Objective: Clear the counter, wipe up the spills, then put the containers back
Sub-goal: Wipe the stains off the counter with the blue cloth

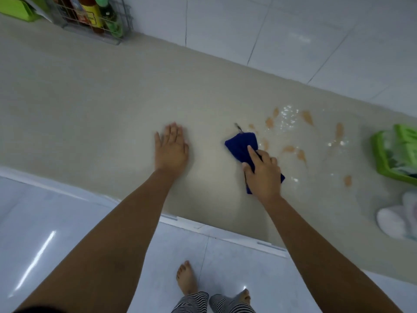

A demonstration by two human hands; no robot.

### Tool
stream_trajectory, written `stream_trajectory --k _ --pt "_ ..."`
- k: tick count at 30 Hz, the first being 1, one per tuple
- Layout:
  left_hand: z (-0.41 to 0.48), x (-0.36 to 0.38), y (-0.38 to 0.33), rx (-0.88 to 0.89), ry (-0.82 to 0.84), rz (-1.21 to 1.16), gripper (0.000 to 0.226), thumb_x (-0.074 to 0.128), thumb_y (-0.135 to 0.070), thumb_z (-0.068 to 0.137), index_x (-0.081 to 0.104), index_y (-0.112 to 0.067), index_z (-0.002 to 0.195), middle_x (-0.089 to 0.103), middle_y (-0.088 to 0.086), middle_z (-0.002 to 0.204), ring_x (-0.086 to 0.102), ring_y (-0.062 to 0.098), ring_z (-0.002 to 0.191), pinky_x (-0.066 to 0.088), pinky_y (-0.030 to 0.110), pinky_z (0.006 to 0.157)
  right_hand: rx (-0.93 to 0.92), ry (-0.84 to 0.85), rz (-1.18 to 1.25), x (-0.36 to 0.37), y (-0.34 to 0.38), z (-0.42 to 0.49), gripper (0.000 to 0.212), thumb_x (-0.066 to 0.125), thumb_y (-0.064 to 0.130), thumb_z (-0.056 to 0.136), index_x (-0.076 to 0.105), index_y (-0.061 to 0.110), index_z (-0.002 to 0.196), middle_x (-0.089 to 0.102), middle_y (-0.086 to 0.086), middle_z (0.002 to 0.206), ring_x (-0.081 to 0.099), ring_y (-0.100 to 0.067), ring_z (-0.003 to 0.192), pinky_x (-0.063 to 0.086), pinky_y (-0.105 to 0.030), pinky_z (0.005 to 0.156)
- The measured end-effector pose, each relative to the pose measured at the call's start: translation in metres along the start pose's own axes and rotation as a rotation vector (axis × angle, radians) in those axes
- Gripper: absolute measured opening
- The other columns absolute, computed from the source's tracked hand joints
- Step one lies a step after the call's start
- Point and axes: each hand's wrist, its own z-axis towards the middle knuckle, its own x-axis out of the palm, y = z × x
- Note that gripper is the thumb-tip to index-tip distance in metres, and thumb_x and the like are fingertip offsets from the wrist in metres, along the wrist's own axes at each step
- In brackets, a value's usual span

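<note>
A dark blue cloth [241, 144] lies on the beige counter [90, 105]. My right hand [262, 172] lies on the cloth's near end, forefinger stretched along it, the other fingers and the thumb curled round its edges. Brown spill patches [301, 154] and wet shiny spots [287, 118] spread to the right of the cloth and behind it. My left hand [171, 149] rests flat on the counter to the left of the cloth, fingers straight, holding nothing.
A wire rack with bottles [97, 16] stands at the back left against the tiled wall, a green item [18, 7] beside it. A green basket [392, 154] sits at the right edge, white containers [397, 220] near it. My bare feet stand on the glossy floor.
</note>
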Motion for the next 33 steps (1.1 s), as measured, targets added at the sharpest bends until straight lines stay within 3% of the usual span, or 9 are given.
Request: stream_trajectory --k 5,9,17,23,28,33 --pt "0.004 0.019 -0.062 0.151 0.071 -0.009 0.055 0.017 -0.029 0.101 0.007 -0.009 0.152 0.007 0.008 0.162 0.001 0.022 0.150 -0.004 0.048 0.119 -0.156 0.104 0.099 -0.013 -0.052 -0.065 0.040 0.048 0.024 0.096 0.050 0.031 0.135 0.051 0.007 0.140 0.046 -0.019 0.121 0.031 -0.028 0.105" --pt "0.012 0.025 -0.070 0.136 0.079 0.018 0.055 0.017 -0.030 0.101 0.009 -0.011 0.152 0.008 0.005 0.162 0.001 0.020 0.150 -0.002 0.046 0.120 -0.034 0.034 0.090 -0.029 -0.104 -0.090 0.039 0.049 0.022 0.094 0.054 0.028 0.133 0.053 0.004 0.139 0.050 -0.020 0.123 0.031 -0.028 0.105" --pt "0.011 0.026 -0.069 0.131 0.076 0.021 0.055 0.017 -0.031 0.101 0.010 -0.013 0.152 0.008 0.003 0.162 0.002 0.018 0.150 -0.002 0.044 0.120 0.177 0.000 0.209 -0.033 -0.123 -0.016 0.044 0.053 0.010 0.093 0.054 0.027 0.133 0.052 -0.001 0.140 0.044 -0.026 0.129 0.024 -0.025 0.107" --pt "0.013 0.024 -0.074 0.107 0.099 0.045 0.056 0.019 -0.030 0.101 0.010 -0.011 0.153 0.008 0.005 0.162 0.002 0.020 0.150 -0.002 0.049 0.120 0.190 -0.063 0.187 -0.037 -0.130 -0.080 0.041 0.054 0.010 0.093 0.057 0.027 0.130 0.055 0.002 0.137 0.045 -0.024 0.123 0.030 -0.029 0.104" --pt "0.008 0.025 -0.104 0.092 0.083 0.054 0.057 0.020 -0.028 0.100 0.008 -0.007 0.152 0.005 0.010 0.162 -0.001 0.024 0.150 -0.006 0.053 0.119 0.433 -0.193 0.088 -0.048 -0.174 -0.108 0.041 0.057 0.016 0.091 0.057 0.027 0.131 0.056 -0.001 0.135 0.049 -0.028 0.119 0.039 -0.037 0.101" --pt "0.004 0.037 -0.135 0.082 0.102 0.034 0.057 0.014 -0.030 0.100 0.003 -0.008 0.152 0.001 0.008 0.162 -0.004 0.022 0.150 -0.006 0.048 0.120 0.875 -0.432 0.097 -0.050 -0.186 -0.076 0.045 0.057 0.029 0.092 0.052 0.022 0.137 0.054 -0.018 0.128 0.049 -0.039 0.115 0.041 -0.046 0.098"
